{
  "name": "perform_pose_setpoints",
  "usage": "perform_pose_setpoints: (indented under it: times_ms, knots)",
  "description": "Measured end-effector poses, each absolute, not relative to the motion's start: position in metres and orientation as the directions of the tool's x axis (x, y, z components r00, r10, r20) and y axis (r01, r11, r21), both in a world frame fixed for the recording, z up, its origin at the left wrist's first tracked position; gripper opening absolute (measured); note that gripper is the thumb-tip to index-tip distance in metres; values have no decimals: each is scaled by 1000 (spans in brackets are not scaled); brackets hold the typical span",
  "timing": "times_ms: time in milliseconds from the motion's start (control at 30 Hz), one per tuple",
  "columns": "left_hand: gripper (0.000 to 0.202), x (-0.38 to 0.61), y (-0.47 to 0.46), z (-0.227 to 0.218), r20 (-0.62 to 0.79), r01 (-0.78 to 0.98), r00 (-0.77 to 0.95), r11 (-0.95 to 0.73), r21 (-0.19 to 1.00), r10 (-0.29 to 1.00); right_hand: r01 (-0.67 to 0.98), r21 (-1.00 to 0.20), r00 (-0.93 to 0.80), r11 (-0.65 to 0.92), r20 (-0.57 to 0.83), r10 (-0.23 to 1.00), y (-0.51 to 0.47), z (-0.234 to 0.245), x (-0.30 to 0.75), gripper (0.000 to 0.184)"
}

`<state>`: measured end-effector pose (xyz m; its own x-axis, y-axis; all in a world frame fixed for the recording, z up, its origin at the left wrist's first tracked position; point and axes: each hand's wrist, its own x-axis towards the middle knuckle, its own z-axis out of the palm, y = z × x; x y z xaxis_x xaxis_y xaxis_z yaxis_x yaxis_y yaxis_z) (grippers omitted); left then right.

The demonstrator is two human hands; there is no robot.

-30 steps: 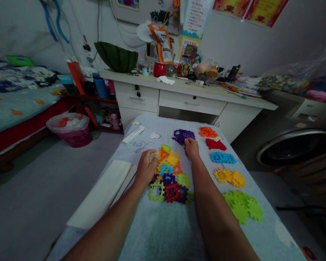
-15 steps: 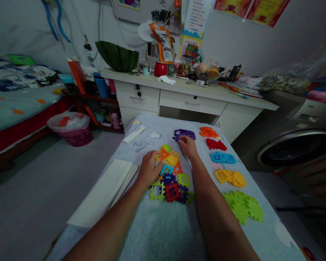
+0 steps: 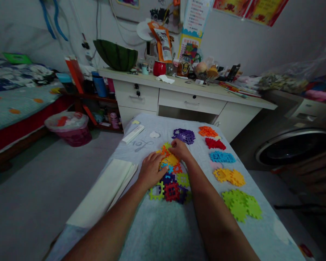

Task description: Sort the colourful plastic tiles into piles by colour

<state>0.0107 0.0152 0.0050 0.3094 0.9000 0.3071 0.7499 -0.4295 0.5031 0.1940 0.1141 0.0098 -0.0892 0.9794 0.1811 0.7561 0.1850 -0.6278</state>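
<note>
A heap of mixed-colour plastic interlocking tiles (image 3: 172,181) lies in the middle of a table covered by a light blue cloth (image 3: 163,228). My left hand (image 3: 151,169) rests on the heap's left side, its fingers curled over the tiles. My right hand (image 3: 180,149) is at the heap's far end, fingers bent down onto a yellow tile (image 3: 171,159). Sorted groups lie around: purple tiles (image 3: 184,135), orange tiles (image 3: 208,131), red tiles (image 3: 215,144), blue tiles (image 3: 222,157), yellow tiles (image 3: 229,176) and green tiles (image 3: 242,206).
A folded white sheet (image 3: 104,194) lies along the table's left edge, and a white remote (image 3: 133,133) sits at the far left. Beyond stands a cluttered white desk (image 3: 190,96) with half a watermelon (image 3: 116,55). A pink bin (image 3: 68,127) is on the floor left.
My right hand has drawn back from the purple tiles to the far end of the mixed heap. My left hand has slid slightly right, further onto the heap.
</note>
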Motion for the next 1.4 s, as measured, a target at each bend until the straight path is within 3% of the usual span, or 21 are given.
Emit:
perform_pose_setpoints:
  times_ms: [200, 433, 667, 867, 1100, 1400]
  knots:
    - [41, 10, 16, 2, 324, 747, 305, -436, 502, 896, 653, -738, -4, 170, 222, 975, 114, 29, 204, 14]
    - [40, 10, 17, 2, 355, 714, 309, -462, 527, 883, 433, -893, 74, 124, 173, 982, 104, 60, 209, 15]
    - [41, 10, 18, 2, 370, 718, 298, -463, 521, 880, 484, -859, -19, 168, 182, 983, 63, 85, 234, 16]
    - [44, 10, 15, 3, 402, 714, 295, -479, 510, 867, 626, -763, -53, 161, 165, 985, 11, 94, 286, 10]
    - [55, 8, 5, 2, 379, 733, 337, -493, 468, 862, 793, -605, 74, 68, 207, 976, -60, 83, 353, 14]
    - [57, 9, 5, 1, 316, 752, 382, -491, 439, 868, 782, -622, 359, -52, 379, 853, -140, 59, 406, 17]
